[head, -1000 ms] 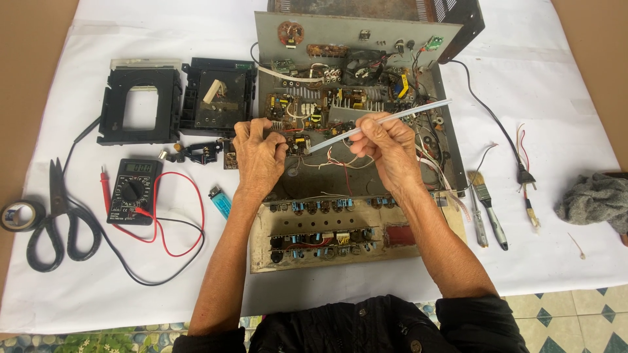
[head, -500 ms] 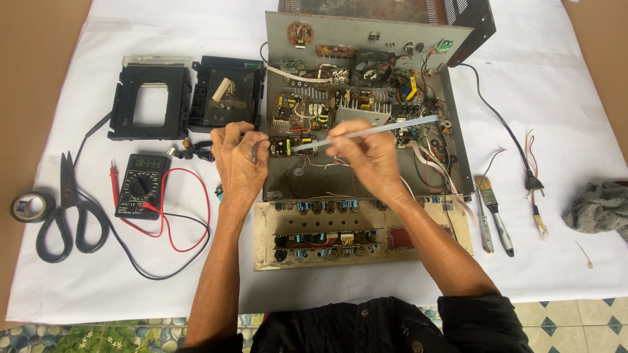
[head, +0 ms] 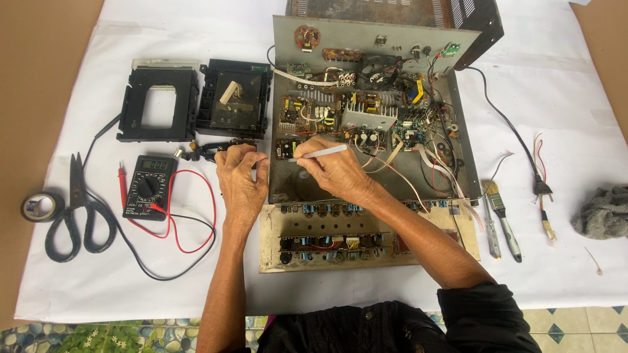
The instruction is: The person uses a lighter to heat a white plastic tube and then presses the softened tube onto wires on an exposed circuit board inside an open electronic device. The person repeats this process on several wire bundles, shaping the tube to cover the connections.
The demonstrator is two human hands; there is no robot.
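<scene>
**Probing a small circuit board inside an opened amplifier chassis**

The fingers of the right hand (head: 333,171) are pressed together in a pen grip around a slim white probe-like tool (head: 322,153), which lies nearly level with its tip pointing left, at a small circuit board (head: 286,149) near the left edge of the open chassis (head: 366,104). The left hand (head: 241,178) rests just beside that edge, its fingers curled in; whether they pinch a small part or only brace against the metal cannot be told.

Judged from the pose, the step is best done with the right wrist steadied on the chassis floor, the tip set on one point only, and the loose pink and white wires (head: 405,173) to the right kept out of the way. The left hand serves well as an anchor for the frame.

Below the hands lies the detached front panel (head: 340,242) with its row of controls. To the left on the white sheet (head: 131,287) are a multimeter (head: 150,186) with red and black leads, scissors (head: 78,216), a roll of black tape (head: 40,206) and two black plastic frames (head: 196,99). To the right lie a small brush (head: 500,216), a power plug on its cord (head: 541,186) and a grey cloth (head: 605,212).
</scene>
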